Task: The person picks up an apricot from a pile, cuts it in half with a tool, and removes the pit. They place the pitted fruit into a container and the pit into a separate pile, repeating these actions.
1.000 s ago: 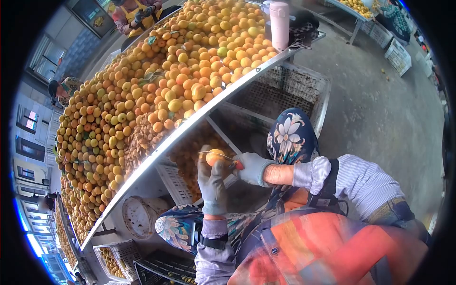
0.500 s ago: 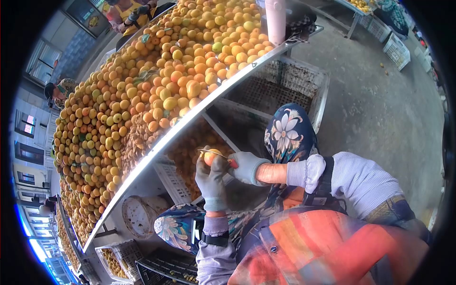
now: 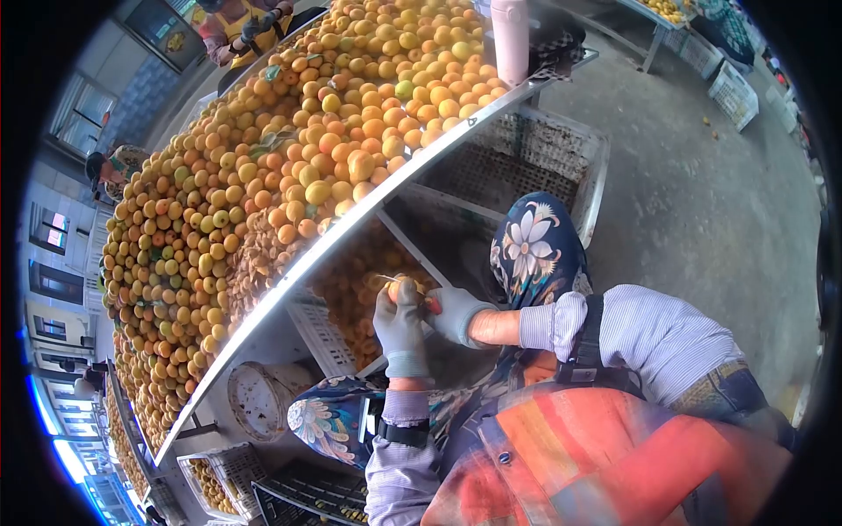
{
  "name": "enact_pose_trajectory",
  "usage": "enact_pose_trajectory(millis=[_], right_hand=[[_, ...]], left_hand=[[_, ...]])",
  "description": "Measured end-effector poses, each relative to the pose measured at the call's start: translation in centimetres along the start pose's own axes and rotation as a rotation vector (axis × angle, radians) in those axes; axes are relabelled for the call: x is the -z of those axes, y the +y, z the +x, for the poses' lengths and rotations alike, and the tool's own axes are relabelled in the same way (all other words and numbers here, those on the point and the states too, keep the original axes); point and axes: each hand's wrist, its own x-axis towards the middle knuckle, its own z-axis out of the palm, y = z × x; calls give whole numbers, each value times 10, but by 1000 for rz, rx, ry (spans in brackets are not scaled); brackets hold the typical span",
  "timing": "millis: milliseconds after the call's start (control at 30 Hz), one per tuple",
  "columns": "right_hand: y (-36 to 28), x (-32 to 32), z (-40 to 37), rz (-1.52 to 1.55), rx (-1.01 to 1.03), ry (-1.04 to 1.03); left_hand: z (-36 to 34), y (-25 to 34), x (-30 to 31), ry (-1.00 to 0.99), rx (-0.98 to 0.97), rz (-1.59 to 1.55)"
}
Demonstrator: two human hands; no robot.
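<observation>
In the lower middle of the view, my left hand (image 3: 399,329), in a grey glove, is closed around an apricot (image 3: 406,287). My right hand (image 3: 458,314), gloved the same way, grips a small knife with a red handle (image 3: 432,305). The knife's thin blade (image 3: 384,277) shows at the fruit's upper left side; the fruit partly hides the rest of it. Both hands are close together over a crate (image 3: 323,337) that contains orange-brown fruit pieces, blurred in the shade under the table's edge.
A large heap of apricots (image 3: 333,131) covers the sloping table (image 3: 289,285), with a brown pile of pits or scraps (image 3: 254,250) near its rim. A pink bottle (image 3: 510,44) stands at the corner. Below are a crate (image 3: 596,158) and a white bucket (image 3: 254,399). Other people (image 3: 232,35) sit across the table.
Both hands have shifted slightly right with the apricot and knife. The fruit has turned between the fingers, and less of the blade shows now.
</observation>
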Motion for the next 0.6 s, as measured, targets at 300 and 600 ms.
enact_pose_trajectory(millis=[300, 600], right_hand=[[-35, 23, -9, 442, -120, -399], [-49, 52, -10, 832, -208, -180]], left_hand=[[8, -7, 24, -152, -6, -201], [-10, 25, 40, 59, -130, -117]])
